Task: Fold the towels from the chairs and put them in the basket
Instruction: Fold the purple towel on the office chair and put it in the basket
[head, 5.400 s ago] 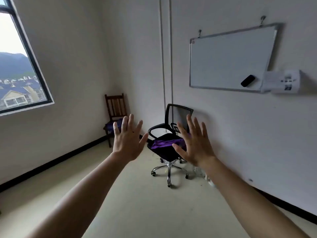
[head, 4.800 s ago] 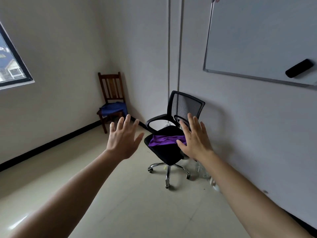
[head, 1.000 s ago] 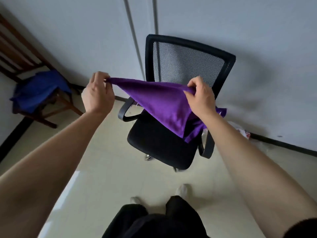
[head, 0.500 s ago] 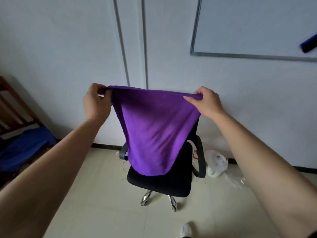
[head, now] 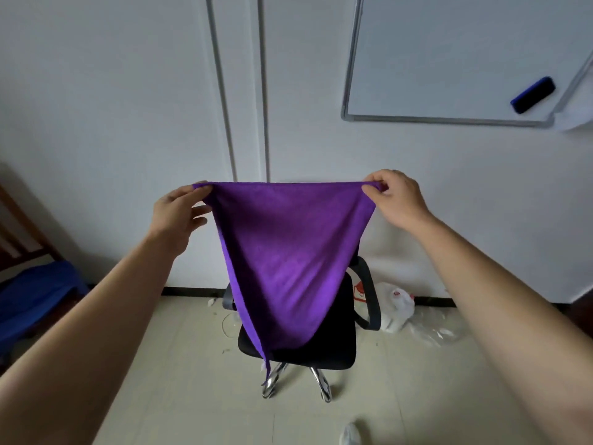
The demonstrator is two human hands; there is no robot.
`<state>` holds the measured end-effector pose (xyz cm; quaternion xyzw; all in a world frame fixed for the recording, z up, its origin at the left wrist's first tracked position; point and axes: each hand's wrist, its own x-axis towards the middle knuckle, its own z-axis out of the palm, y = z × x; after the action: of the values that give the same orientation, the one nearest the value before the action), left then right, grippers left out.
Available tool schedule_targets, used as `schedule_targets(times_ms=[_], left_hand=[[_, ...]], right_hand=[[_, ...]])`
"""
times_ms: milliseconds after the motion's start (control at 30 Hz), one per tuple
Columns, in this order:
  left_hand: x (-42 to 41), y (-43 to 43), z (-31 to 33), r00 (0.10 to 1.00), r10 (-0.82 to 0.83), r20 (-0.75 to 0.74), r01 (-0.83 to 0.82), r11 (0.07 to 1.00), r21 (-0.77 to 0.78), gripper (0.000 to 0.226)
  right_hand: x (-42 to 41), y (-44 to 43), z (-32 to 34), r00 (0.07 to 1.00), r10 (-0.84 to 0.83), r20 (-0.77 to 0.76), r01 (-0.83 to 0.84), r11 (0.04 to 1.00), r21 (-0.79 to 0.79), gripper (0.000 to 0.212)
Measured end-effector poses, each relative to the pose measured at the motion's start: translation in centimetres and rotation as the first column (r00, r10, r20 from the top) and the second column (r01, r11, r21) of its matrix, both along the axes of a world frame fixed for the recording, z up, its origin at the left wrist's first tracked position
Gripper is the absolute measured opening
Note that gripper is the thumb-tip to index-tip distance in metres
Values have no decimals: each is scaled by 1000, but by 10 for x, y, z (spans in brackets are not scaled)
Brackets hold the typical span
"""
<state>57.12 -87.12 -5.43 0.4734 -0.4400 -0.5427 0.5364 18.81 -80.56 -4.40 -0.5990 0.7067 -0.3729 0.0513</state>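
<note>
A purple towel (head: 288, 252) is held up in the air in front of the office chair (head: 333, 342), stretched by its top edge between two hands. One top corner is pinched by the left hand (head: 178, 210) between thumb and forefinger, the other fingers being loosely spread below; the other corner is pinched by the right hand (head: 396, 197), whose fingers are curled over the cloth. The towel hangs down to a narrow tip over the seat's front edge, and most of the chair's back is hidden by it. A blue towel (head: 35, 300) is seen at the left on a wooden chair (head: 19, 232). A whiteboard (head: 449, 59) with an eraser (head: 532, 94) is mounted on the wall, and white plastic bags (head: 396, 306) lie on the floor by the wall.
</note>
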Motion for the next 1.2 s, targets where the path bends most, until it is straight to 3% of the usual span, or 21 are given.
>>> schedule_targets(times_ms=[133,233,300,500,633,833,1033,1200], left_hand=[[-19,-23,-7,998,30,-47,-31,999,-15,9],[-38,-45,-11,997,60,-43,-61,998,-28,9],[-54,-62,-15,998,60,-20,-60,998,-15,10],[-94,-108,1,997,60,-55,-61,998,-28,7],[-112,-126,20,992,67,-111,-73,996,-53,7],[-118,-121,30,991,62,-119,-73,993,-91,10],[-113,-78,-2,993,117,34,-115,992,-47,18],[-105,-7,-75,956,234,176,-243,969,34,21]], right_hand=[[-12,-19,5,983,-5,185,19,997,-76,18],[-28,-39,6,998,-66,6,66,997,-48,22],[-42,-56,4,996,-90,-23,90,996,-7,23],[-67,-109,6,917,-52,395,72,997,-38,13],[-76,-129,16,935,-42,353,83,991,-101,24],[-74,-121,22,919,-46,392,103,987,-126,24],[-61,-67,-20,918,-124,376,156,986,-57,24],[-38,8,-100,937,-220,272,198,974,105,27]])
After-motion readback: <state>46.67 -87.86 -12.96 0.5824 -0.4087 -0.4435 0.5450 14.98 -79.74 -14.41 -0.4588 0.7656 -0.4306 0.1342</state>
